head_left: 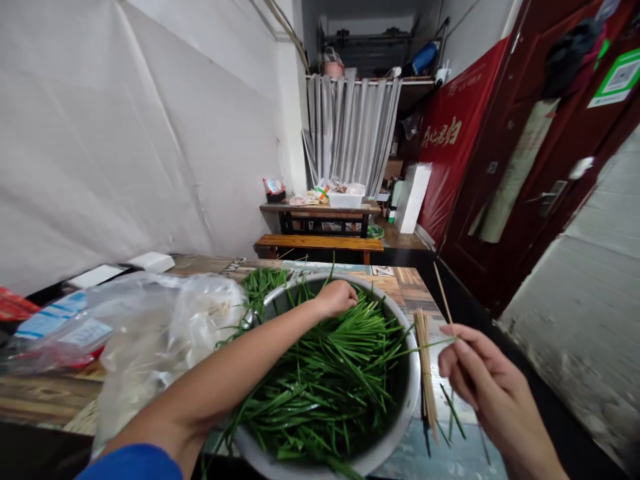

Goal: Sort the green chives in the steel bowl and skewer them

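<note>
A large metal basin full of long green chives stands in front of me. My left hand reaches over its far side, fingers closed at the top of the chives; the fingertips are partly hidden among the blades. To the right of the basin, my right hand pinches a thin bamboo skewer, which points up and to the left. A single chive blade runs from these fingers toward the basin rim. Beside that hand lies a bundle of bamboo skewers on the table.
Clear plastic bags cover the table's left part. More chives lie behind the basin, and cut pieces lie near the skewers. Farther off are a wooden bench and a second table with a white tub. A red door stands right.
</note>
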`<state>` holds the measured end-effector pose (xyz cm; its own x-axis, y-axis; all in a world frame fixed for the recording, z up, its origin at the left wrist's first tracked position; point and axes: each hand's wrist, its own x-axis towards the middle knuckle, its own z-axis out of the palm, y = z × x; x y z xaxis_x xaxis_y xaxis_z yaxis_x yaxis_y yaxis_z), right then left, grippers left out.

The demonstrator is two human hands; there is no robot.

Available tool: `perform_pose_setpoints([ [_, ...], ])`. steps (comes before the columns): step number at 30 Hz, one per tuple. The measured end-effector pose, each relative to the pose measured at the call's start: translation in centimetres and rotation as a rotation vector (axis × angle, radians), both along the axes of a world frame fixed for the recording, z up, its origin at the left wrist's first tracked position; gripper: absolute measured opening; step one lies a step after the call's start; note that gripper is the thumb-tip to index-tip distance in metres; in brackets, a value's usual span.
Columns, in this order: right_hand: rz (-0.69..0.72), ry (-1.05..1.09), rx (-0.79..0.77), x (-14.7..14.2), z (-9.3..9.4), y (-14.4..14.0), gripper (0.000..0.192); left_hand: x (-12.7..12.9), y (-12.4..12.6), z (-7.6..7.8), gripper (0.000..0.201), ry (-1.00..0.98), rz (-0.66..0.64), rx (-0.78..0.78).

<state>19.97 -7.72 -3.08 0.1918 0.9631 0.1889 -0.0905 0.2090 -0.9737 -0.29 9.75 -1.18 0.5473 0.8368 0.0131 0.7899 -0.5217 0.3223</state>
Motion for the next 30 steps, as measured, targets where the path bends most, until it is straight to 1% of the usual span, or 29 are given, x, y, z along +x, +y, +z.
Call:
perform_pose_setpoints([
  [2, -0.034, 0.037, -0.052, 0.3, -2.1, -0.2, 0.026, 1.5, 1.0, -1.3, 0.021, 0.014, 0.012, -0.005],
  [4, -0.070, 0.032, -0.122, 0.6, -3.6, -0.3, 0.026, 2.2, 1.7, -2.1, 0.019, 0.035, 0.066, 0.013],
  [7, -0.094, -0.050, -0.188, 0.7, -5.0, -0.2, 0.033, 1.7, 3.0, -2.6, 0.021, 0.069, 0.203, 0.049],
  [9, -0.093, -0.113, -0.198, 0.6, -5.5, -0.1, 0.036, 0.9, 3.9, -2.9, 0.021, 0.088, 0.264, 0.029],
  [12, -0.054, -0.210, -0.161, 0.3, -6.3, 0.3, 0.036, -0.2, 4.6, -3.8, 0.018, 0.079, 0.268, -0.031],
  [15, -0.064, -0.329, -0.035, 0.0, -6.9, 0.8, 0.030, -0.5, 4.6, -4.7, 0.018, 0.024, 0.248, -0.042],
  [18, -0.097, -0.427, 0.037, 0.0, -7.2, 0.9, 0.026, -0.5, 4.3, -4.8, 0.017, -0.026, 0.248, -0.028],
  [22, -0.107, -0.545, 0.071, -0.1, -7.1, 1.3, 0.030, -0.5, 3.5, -4.3, 0.023, -0.111, 0.234, 0.031],
  [25, -0.123, -0.564, 0.079, -0.6, -6.7, 1.9, 0.032, -0.6, 3.2, -4.5, 0.023, -0.150, 0.246, 0.039],
  [27, -0.112, -0.498, 0.057, -1.2, -6.2, 2.3, 0.032, -0.5, 3.3, -5.0, 0.020, -0.155, 0.271, 0.010],
  [28, -0.100, -0.425, 0.039, -1.4, -5.7, 2.4, 0.033, -0.5, 3.4, -5.2, 0.017, -0.161, 0.281, -0.005],
  [30, -0.060, -0.205, -0.017, -1.8, -4.7, 2.3, 0.033, -0.4, 3.6, -5.4, 0.013, -0.188, 0.293, -0.022],
])
